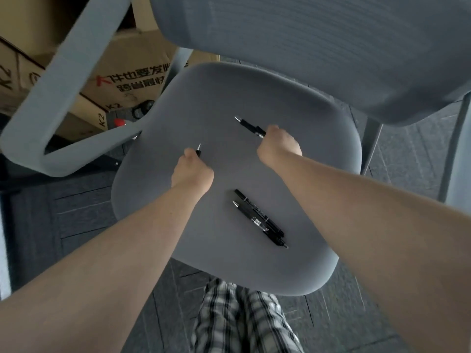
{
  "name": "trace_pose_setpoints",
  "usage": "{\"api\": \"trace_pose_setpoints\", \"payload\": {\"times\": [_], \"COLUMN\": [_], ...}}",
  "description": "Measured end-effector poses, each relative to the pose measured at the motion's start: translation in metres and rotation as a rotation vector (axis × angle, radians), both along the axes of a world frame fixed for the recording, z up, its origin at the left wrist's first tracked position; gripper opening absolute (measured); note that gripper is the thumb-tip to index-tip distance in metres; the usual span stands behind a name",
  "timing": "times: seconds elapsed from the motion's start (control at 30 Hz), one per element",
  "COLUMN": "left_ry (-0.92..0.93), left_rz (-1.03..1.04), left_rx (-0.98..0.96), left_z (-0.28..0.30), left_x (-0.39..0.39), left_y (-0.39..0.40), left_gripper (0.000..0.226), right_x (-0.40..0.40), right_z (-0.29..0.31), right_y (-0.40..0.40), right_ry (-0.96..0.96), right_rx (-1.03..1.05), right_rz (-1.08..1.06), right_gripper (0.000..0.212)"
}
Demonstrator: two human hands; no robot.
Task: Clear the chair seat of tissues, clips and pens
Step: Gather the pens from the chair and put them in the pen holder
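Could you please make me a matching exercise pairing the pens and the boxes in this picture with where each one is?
Things:
1. Pen with only its tip showing
2. Pen pointing toward the backrest
3. Pen pair
4. Boxes

Places:
A. Lying free on the seat, near its front
B. In the right hand
C. On the floor beyond the armrest
D. In the left hand

Pairs: 1-D, 2-B, 3-A, 4-C

Both forearms are bare, no sleeves showing; black-and-white plaid trousers (pixel 244 319) cover the legs.
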State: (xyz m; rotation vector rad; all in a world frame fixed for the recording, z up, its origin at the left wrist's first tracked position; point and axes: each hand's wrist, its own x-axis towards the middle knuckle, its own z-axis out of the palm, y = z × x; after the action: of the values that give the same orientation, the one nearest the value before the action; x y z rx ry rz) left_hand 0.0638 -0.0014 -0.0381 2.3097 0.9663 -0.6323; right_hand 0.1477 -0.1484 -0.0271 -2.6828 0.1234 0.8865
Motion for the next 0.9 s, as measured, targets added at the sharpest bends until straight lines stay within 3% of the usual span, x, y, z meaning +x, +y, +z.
{"api": "trace_pose_setpoints", "payload": {"times": [0.2,0.3,0.4,0.6,0.73,0.9], "left_ry": [0.061,0.110,0.138,0.132,0.121,0.072], "left_rz": [0.122,0.117,0.071,0.110,0.168,0.254], "left_rx": [-0.101,-0.157,-0.166,-0.223,-0.202,-0.230], "left_z": [0.011,0.018,0.016,0.010,0.000,-0.006], "left_x": [-0.031,-0.052,-0.066,-0.081,-0.084,-0.077], "left_y": [-0.026,-0.044,-0.062,-0.086,-0.093,-0.101], "left_gripper": [0.040,0.013,0.041,0.043,0.039,0.025], "right_x": [-0.029,-0.048,-0.062,-0.082,-0.090,-0.095], "right_z": [0.019,0.020,0.015,0.005,-0.008,-0.011], "right_y": [-0.030,-0.041,-0.045,-0.046,-0.043,-0.039], "right_ry": [0.040,0.174,0.257,0.281,0.266,0.268], "right_rx": [-0.025,-0.026,-0.015,0.015,0.003,0.010], "right_rz": [0.035,0.172,0.255,0.287,0.280,0.241], "right_gripper": [0.031,0.028,0.022,0.023,0.014,0.023]}}
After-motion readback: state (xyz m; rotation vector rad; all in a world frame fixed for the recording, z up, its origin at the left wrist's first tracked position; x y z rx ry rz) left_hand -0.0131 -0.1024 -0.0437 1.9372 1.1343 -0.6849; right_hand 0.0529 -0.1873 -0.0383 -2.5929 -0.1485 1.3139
